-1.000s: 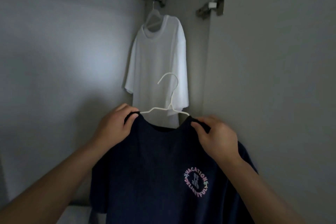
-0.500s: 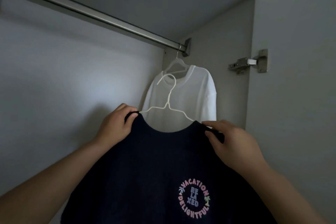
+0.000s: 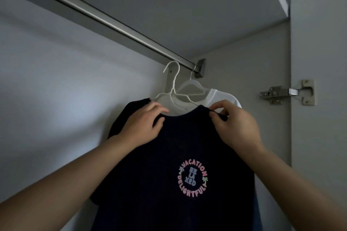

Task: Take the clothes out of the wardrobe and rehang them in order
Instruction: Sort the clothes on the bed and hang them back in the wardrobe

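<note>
Navy shirt [image 3: 169,155] raised to the rail [image 3: 112,22] (hook just beside it), left hand [image 3: 142,125] and right hand [image 3: 236,124] pinching its shoulders

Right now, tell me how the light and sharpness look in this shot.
Head view: dim and grey overall; a soft bright patch on the back wall; the navy shirt is nearly black, only its print reads clearly; the rod shows a thin highlight and bows slightly from the wide lens; hands are reasonably sharp.
</note>
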